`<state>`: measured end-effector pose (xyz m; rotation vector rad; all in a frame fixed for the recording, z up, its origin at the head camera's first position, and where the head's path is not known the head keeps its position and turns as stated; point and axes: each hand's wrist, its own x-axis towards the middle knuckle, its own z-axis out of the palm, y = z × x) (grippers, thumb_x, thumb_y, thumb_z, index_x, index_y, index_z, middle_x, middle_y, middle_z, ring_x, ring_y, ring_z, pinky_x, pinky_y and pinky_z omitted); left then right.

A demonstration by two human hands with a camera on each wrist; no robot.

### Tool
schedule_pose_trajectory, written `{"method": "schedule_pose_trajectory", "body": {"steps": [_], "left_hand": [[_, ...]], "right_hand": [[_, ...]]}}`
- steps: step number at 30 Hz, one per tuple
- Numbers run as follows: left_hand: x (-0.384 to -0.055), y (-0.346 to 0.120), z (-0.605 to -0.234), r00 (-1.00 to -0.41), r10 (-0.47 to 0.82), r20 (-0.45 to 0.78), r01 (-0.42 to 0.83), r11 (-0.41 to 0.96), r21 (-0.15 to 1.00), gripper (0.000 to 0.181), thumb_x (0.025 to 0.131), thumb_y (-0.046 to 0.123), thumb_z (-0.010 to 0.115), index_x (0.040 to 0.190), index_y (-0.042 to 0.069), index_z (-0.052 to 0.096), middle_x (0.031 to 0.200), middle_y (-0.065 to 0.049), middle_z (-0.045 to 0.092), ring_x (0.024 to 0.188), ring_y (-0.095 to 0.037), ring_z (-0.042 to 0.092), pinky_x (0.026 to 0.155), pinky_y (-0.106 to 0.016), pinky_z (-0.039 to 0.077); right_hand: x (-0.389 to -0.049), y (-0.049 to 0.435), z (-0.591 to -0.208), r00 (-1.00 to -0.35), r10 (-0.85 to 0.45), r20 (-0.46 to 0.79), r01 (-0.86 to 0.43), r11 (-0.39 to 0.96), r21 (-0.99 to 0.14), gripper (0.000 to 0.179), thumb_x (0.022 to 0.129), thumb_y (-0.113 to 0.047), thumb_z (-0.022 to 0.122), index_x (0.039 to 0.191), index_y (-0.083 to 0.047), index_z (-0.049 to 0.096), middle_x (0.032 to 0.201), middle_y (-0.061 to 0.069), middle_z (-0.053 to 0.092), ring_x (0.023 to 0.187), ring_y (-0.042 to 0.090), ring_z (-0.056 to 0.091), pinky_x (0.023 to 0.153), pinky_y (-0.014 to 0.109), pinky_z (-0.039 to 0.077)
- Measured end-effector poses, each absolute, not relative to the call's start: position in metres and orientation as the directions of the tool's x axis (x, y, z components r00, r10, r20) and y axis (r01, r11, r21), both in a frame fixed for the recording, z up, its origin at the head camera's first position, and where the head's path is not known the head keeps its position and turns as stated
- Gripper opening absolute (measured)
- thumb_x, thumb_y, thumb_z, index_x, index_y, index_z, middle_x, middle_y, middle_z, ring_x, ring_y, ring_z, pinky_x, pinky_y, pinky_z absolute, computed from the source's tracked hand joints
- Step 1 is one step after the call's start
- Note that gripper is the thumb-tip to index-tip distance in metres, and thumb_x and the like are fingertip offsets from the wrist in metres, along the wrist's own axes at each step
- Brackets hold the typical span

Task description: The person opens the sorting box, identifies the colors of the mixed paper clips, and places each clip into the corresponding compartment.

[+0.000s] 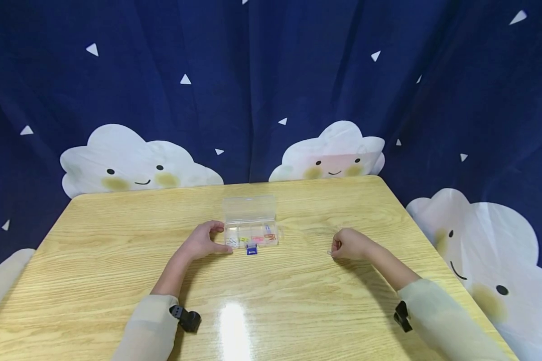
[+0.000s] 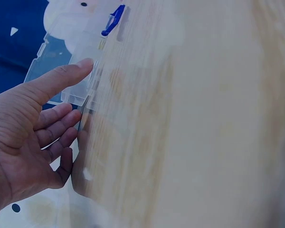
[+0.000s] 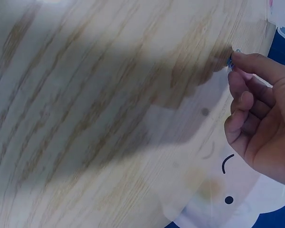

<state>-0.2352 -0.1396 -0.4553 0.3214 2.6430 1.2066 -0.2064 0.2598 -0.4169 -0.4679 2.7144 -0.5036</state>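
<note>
A clear plastic compartment box (image 1: pixel 251 234) stands on the table with its transparent lid (image 1: pixel 249 208) raised at the back. Small white, yellow, pink, red and blue pieces lie sorted in its compartments; a blue latch (image 1: pixel 252 249) hangs at the front. My left hand (image 1: pixel 203 241) is at the box's left end, thumb extended by the front corner and fingers loosely bent along the side. Well to the right of the box, my right hand (image 1: pixel 351 244) pinches a tiny bluish, wire-like piece (image 3: pixel 230 61) between thumb and forefinger, close above the tabletop. The fingers partly hide this piece.
The wooden table (image 1: pixel 280 301) reaches back to a dark blue curtain (image 1: pixel 298 75) printed with white clouds and triangles. Black wrist straps (image 1: pixel 187 319) show at both sleeves. A bright glare patch lies on the tabletop near the front.
</note>
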Motion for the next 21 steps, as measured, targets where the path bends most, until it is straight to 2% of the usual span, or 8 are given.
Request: {"method": "schedule_pose_trajectory", "body": {"steps": [8, 15, 21], "left_hand": [[-0.234, -0.138, -0.454, -0.952, 0.285, -0.116, 0.1, 0.643, 0.76, 0.079, 0.067, 0.026, 0.085, 0.13, -0.003, 0.047, 0.126, -0.018, 0.056, 0.12, -0.033, 0.049, 0.105, -0.046, 0.037], [-0.235, -0.138, -0.454, -0.951, 0.291, -0.105, 0.114, 0.644, 0.757, 0.077, 0.067, 0.026, 0.084, 0.129, -0.003, 0.048, 0.125, -0.018, 0.057, 0.12, -0.033, 0.049, 0.106, -0.047, 0.037], [-0.236, -0.139, -0.455, -0.951, 0.29, -0.109, 0.112, 0.65, 0.752, 0.078, 0.067, 0.027, 0.084, 0.13, -0.002, 0.048, 0.125, -0.017, 0.057, 0.119, -0.033, 0.05, 0.105, -0.046, 0.038]], "right_hand": [[-0.209, 0.253, -0.418, -0.888, -0.375, -0.267, -0.243, 0.875, -0.419, 0.017, 0.087, -0.02, 0.065, 0.074, -0.01, 0.062, 0.065, 0.0, 0.06, 0.057, 0.01, 0.048, 0.057, 0.024, 0.042], [-0.221, 0.231, -0.414, -0.904, -0.395, -0.165, -0.279, 0.835, -0.474, 0.015, 0.088, -0.021, 0.064, 0.079, -0.009, 0.064, 0.064, 0.003, 0.061, 0.054, 0.011, 0.05, 0.054, 0.025, 0.042], [-0.23, 0.2, -0.409, -0.916, -0.388, -0.103, -0.306, 0.841, -0.447, 0.016, 0.089, -0.024, 0.063, 0.083, -0.01, 0.065, 0.061, -0.002, 0.057, 0.05, 0.01, 0.045, 0.05, 0.024, 0.038]]}}
